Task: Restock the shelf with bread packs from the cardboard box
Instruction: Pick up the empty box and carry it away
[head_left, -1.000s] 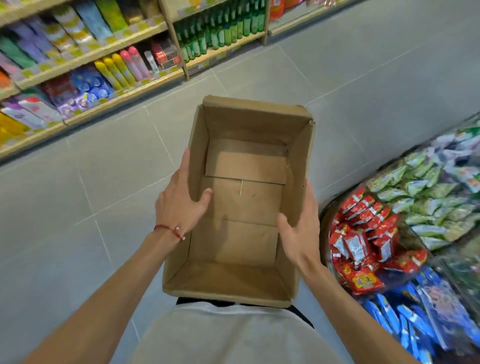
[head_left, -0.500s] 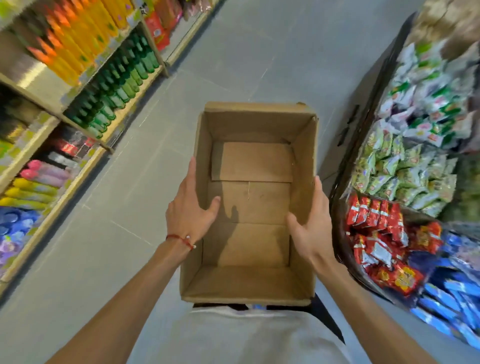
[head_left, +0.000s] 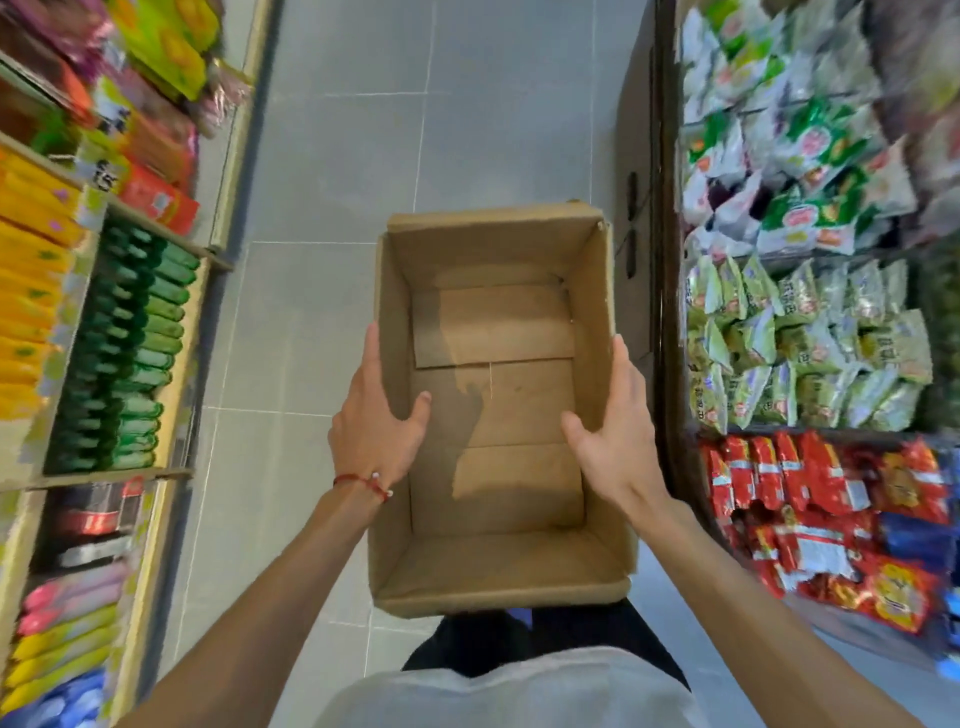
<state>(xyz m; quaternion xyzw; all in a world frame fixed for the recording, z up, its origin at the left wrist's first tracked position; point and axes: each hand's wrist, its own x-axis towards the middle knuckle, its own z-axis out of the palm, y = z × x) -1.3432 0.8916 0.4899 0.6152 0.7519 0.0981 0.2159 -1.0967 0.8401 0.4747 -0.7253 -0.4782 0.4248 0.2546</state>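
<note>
While both hands grip it, the cardboard box (head_left: 498, 415) sits at centre of view, open top facing up, held above the grey tiled floor (head_left: 332, 208) of a shop aisle.

Box: plain brown, rectangular, long axis running 12 to 6 o'clock; the bottom flaps are visible inside and nothing else shows in it. No bread packs can be made out in the box.

Left hand (head_left: 374, 421): clasped on the box's 9 o'clock wall, fingers down the outside, thumb hooked over the rim to the inside. A red string bracelet (head_left: 363, 480) circles the wrist.

Right hand (head_left: 613, 431): clasped on the 3 o'clock wall in mirror fashion, thumb inside, fingers outside.

At 9 o'clock: a wooden shelf unit (head_left: 171, 364) carrying rows of green bottles (head_left: 135, 353), yellow packs (head_left: 31, 291) beyond them toward 10 o'clock, and pink and yellow bottles (head_left: 67, 629) toward 8 o'clock. Labels are too blurred to read.

At 3 o'clock: a dark shelf unit (head_left: 667, 260) with green-and-white snack bags (head_left: 800, 348); red snack packets (head_left: 810, 499) lie toward 4 o'clock.

At 6 o'clock: the person's white shirt (head_left: 509, 691) and dark trousers, just below the box's near edge.
</note>
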